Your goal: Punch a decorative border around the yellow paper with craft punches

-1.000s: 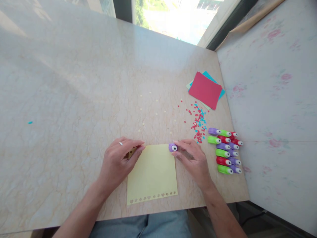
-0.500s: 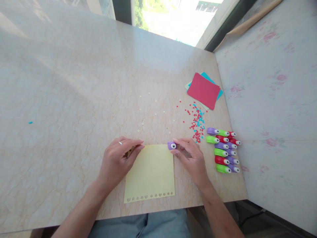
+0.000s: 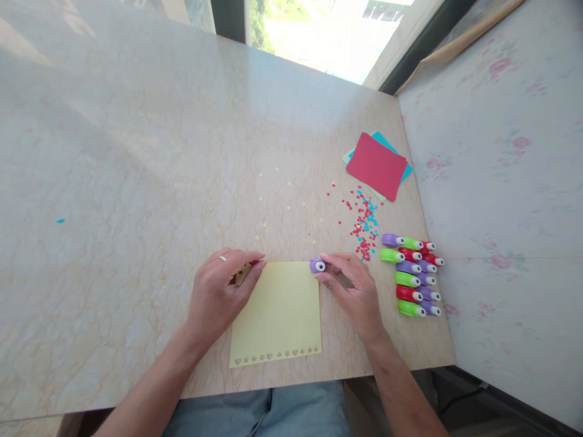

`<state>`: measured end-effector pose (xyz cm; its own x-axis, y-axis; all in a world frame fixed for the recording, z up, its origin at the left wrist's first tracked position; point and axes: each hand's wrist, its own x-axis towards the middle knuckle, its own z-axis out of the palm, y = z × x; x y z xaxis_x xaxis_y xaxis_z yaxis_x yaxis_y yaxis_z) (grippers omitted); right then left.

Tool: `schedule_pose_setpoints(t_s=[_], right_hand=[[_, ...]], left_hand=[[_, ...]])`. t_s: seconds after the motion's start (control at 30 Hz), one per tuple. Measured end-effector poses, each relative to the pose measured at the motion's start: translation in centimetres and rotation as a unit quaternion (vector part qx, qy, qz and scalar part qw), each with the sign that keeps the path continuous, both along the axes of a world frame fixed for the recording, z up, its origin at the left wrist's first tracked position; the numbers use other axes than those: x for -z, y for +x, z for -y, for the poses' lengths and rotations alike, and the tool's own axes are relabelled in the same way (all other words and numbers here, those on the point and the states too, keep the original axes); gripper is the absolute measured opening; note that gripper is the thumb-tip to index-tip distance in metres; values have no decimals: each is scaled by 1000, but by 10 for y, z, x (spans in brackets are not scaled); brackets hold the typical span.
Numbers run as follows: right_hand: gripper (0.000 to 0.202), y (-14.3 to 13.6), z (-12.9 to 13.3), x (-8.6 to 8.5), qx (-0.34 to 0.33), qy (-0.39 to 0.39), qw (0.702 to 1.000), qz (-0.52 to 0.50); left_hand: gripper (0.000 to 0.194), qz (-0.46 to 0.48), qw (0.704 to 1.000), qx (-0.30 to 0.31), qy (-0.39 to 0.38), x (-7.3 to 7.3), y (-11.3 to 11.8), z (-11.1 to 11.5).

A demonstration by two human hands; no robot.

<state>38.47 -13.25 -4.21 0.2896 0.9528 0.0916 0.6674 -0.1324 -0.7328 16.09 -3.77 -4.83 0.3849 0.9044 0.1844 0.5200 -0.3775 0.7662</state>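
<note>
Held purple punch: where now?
Head view, slightly right of centre: the purple punch is in the right hand, at the far right corner of the yellow sheet.

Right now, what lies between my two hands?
In the head view: the yellow sheet, with the purple punch at its top right corner, in your right hand.

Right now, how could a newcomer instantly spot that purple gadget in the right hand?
On the marbled table lies a yellow sheet. At its far right corner, the right hand pinches the purple gadget. Unlike the clustered similar gadgets further right, it is being held.
</note>
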Motion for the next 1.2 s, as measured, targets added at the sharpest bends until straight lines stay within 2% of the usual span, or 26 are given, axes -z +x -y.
schedule_pose_setpoints(t_s=[0.7,0.83,1.07,1.2], right_hand=[[30,0,0,-1,4,-5,1000,-4],[37,4,2,-2,14,-21,998,-60],[41,16,-1,-12,87,-71,972,-206],[42,22,-6,-20,88,-123,962,-226]], left_hand=[[12,-5,1000,-1,24,-1,4,2],[13,-7,1000,0,23,-3,4,2],[16,-7,1000,-6,13,-3,4,2],[17,-3,1000,-10,9,-2,4,2]])
